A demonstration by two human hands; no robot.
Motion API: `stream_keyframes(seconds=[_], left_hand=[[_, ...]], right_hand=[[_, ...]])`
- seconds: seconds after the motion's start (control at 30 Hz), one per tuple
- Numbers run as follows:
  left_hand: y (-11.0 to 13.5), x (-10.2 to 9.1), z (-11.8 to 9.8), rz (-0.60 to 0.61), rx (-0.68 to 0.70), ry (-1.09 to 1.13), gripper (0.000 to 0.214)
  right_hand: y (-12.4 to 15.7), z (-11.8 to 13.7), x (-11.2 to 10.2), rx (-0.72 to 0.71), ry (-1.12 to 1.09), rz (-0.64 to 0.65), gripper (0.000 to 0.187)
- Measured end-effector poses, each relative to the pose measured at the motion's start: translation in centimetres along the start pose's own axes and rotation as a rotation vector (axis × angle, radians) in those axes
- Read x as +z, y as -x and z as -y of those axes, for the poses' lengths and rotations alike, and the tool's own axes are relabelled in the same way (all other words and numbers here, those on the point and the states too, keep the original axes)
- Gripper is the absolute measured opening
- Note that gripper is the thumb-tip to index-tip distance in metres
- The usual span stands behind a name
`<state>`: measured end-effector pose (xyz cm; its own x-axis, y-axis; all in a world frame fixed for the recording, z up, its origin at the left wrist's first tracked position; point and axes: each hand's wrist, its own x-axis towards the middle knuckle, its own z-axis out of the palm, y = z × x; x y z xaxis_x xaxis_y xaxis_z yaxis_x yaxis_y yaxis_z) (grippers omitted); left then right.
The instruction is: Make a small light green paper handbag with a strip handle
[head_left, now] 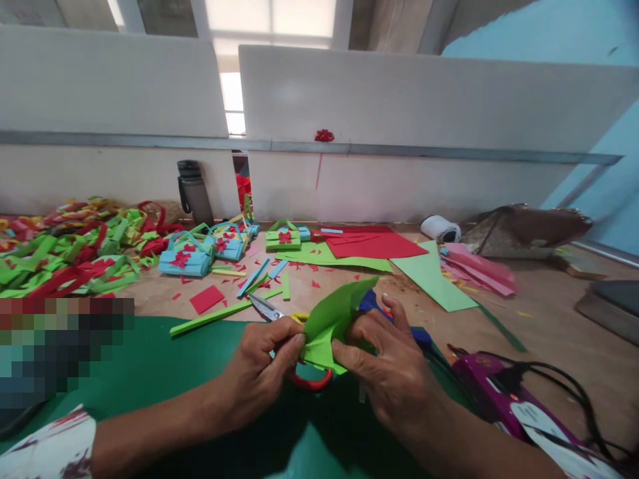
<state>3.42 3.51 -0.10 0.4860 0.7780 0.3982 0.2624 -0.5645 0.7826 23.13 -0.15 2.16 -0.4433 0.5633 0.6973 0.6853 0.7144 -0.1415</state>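
Note:
A folded piece of bright green paper (332,319) is held up between my hands over the green mat (170,379). My left hand (269,356) pinches its left edge with thumb and forefinger. At the right side, my right hand (387,356) has its thumb on the front and its fingers partly hidden behind the paper. Scissors (269,308) lie behind my left hand, blades pointing up and left, with a red handle loop showing below the paper. A blue tool, perhaps a glue gun (369,301), is mostly covered by my right hand.
Finished blue paper bags (184,258) with red bows stand at the back, beside a green one (283,238). Colourful paper pieces (64,256) are heaped left. Red sheets (379,241), a dark bottle (196,193) and a purple power strip (499,386) with black cables are around.

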Motion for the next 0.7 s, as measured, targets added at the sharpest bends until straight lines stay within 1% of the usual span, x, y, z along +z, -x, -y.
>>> stream_keyframes(seconds=[0.13,0.23,0.33,0.4,0.47,0.53,0.6,0.67,0.7], left_hand=[[-0.15,-0.13,0.26,0.05,0.03,0.083,0.021],[-0.43,-0.28,0.27,0.029,0.096,0.025,0.018],[-0.63,-0.36,0.26,0.047,0.194,-0.042,0.016],[-0.67,-0.33,0.3,0.037,0.243,-0.065,0.016],[-0.65,-0.26,0.36,0.024,0.263,-0.074,0.019],[-0.6,-0.24,0.38,0.035,0.252,-0.065,0.021],[-0.57,-0.3,0.31,0.058,0.205,-0.032,0.018],[-0.62,-0.43,0.12,0.048,0.148,0.012,0.014],[-0.66,-0.51,0.0,0.038,0.123,0.035,0.015]], right_hand=[[-0.06,-0.11,0.16,-0.007,0.024,0.029,0.03],[-0.12,-0.05,0.26,-0.006,0.052,0.016,0.026],[-0.16,0.01,0.22,0.009,0.058,-0.008,0.023],[-0.14,0.01,0.17,0.007,0.051,-0.021,0.021],[-0.07,-0.01,0.17,0.005,0.037,-0.029,0.024],[0.05,-0.02,0.24,0.007,0.021,-0.035,0.028],[0.15,-0.02,0.35,0.013,0.02,-0.023,0.03],[0.19,-0.04,0.49,0.012,0.032,-0.023,0.031],[0.18,-0.06,0.56,0.008,0.039,-0.022,0.031]])
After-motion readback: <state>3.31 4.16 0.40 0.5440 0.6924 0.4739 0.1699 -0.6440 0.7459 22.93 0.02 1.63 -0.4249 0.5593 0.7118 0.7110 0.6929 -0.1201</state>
